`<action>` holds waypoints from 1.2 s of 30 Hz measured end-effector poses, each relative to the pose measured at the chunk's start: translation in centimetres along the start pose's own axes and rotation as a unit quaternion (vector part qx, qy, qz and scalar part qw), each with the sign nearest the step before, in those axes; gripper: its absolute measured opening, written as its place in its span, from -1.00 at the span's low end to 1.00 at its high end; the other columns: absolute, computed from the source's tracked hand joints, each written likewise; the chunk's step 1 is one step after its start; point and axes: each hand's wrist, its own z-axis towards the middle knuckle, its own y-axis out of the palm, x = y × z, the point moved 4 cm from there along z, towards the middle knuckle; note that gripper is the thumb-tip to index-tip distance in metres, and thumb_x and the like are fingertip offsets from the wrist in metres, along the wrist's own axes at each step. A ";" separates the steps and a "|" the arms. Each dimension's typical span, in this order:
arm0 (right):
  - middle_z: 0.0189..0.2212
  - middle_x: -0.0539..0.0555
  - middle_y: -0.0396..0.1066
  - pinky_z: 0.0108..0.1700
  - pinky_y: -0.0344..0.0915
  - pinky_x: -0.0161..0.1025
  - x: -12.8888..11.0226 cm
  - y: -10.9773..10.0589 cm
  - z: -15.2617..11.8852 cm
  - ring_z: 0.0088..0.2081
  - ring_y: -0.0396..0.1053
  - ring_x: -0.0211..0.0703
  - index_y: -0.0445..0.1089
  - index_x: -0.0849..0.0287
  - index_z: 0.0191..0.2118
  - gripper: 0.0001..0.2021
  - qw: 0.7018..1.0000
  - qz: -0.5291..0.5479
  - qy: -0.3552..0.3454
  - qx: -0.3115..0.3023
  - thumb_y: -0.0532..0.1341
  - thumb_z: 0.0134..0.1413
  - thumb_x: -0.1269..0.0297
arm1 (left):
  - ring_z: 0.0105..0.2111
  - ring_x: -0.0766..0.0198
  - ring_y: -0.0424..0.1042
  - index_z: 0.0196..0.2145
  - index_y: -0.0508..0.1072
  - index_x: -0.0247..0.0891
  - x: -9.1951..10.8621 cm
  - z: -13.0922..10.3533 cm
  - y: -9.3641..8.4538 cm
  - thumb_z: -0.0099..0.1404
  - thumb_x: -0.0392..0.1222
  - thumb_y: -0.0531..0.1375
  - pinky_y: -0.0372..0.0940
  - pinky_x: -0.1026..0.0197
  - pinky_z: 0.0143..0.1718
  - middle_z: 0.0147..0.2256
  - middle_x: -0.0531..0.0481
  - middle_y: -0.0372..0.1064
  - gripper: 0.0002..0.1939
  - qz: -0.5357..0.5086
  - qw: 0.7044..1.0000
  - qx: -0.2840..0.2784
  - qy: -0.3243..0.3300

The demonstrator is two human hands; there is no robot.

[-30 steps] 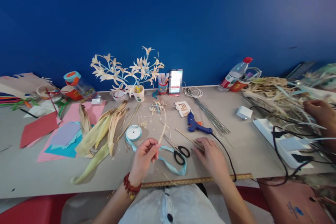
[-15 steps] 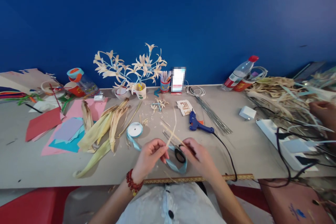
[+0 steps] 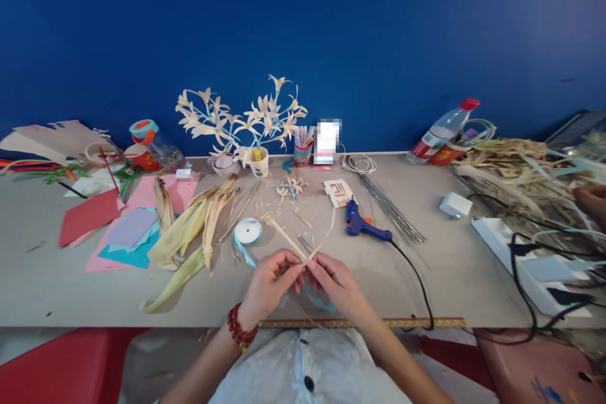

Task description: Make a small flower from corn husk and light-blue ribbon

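My left hand pinches a pale, narrow strip of corn husk, which points up and to the left. My right hand has its fingertips closed on the strip's near end, against those of the left. A short tip of husk sticks out between the two hands. Beneath them lies a light blue ribbon, partly covered. Scissor blades show just beyond the fingers, with the handles hidden. A ribbon spool sits left of the hands, and a blue glue gun rests to their right.
Dried corn husks and coloured paper lie on the left. Husk flowers stand in cups at the back. Metal wires, a power strip and cables occupy the right, where another person's hand shows.
My hands have come together, and the strip in them now leans up-left. The scissor handle has become hidden behind my right hand. The view has shifted slightly.
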 end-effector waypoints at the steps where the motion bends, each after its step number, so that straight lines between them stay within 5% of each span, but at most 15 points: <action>1: -0.61 -0.06 0.23 -0.41 0.12 -0.35 -0.1 0.0 0.0 -0.54 0.18 -0.29 0.26 0.17 -0.49 -0.60 1.000 -0.002 0.000 -0.003 0.00 0.31 0.05 | -0.59 0.40 0.35 -0.37 0.40 -0.32 0.1 0.0 0.0 0.29 -0.11 0.18 0.27 0.34 -0.51 -0.54 0.06 0.38 -0.80 0.006 1.000 0.002 0.003; 11: -0.63 -0.07 0.16 -0.45 0.10 -0.34 -0.2 0.7 0.4 -0.54 0.15 -0.27 0.20 0.15 -0.53 -0.56 0.999 0.043 0.007 -0.003 0.00 0.30 0.00 | -0.54 0.38 0.36 -0.36 0.40 -0.31 0.5 0.0 -0.5 0.30 -0.10 0.16 0.29 0.32 -0.48 -0.50 0.04 0.39 -0.79 0.040 0.999 0.017 0.021; 21: -0.58 -0.03 0.22 -0.40 0.10 -0.30 -0.8 0.7 0.4 -0.49 0.18 -0.21 0.27 0.13 -0.46 -0.63 0.999 -0.025 -0.015 -0.022 -0.01 0.31 0.06 | -0.54 0.34 0.36 -0.38 0.44 -0.30 0.8 -0.2 -0.8 0.30 -0.17 0.14 0.29 0.30 -0.47 -0.51 0.01 0.41 -0.83 0.123 0.991 0.029 0.050; 25: -0.60 -0.06 0.11 -0.49 0.00 -0.33 -0.6 1.1 0.4 -0.55 0.05 -0.28 0.27 0.17 -0.48 -0.61 0.996 0.083 0.018 -0.037 0.05 0.25 -0.01 | -0.54 0.34 0.36 -0.41 0.43 -0.30 0.9 -0.3 -0.6 0.29 -0.20 0.14 0.30 0.32 -0.49 -0.51 0.01 0.40 -0.84 0.127 0.989 0.034 0.072; 31: -0.71 -0.16 -0.02 -0.64 -0.29 -0.37 0.0 2.0 -0.2 -0.68 -0.20 -0.43 0.20 0.19 -0.56 -0.60 0.922 0.341 0.156 -0.092 0.22 0.07 -0.02 | -0.52 0.34 0.37 -0.43 0.43 -0.29 2.1 -0.7 -0.3 0.30 -0.23 0.13 0.30 0.33 -0.46 -0.51 0.01 0.40 -0.83 0.144 0.983 0.006 0.115; 36: -0.78 -0.21 -0.11 -0.69 -0.35 -0.40 -0.3 1.7 -1.1 -0.72 -0.31 -0.44 0.20 0.17 -0.56 -0.63 0.862 0.447 0.195 -0.140 0.22 0.07 0.03 | -0.52 0.34 0.37 -0.42 0.41 -0.29 1.9 -0.8 -0.7 0.30 -0.18 0.13 0.29 0.32 -0.47 -0.50 0.00 0.39 -0.82 0.126 0.988 -0.004 0.092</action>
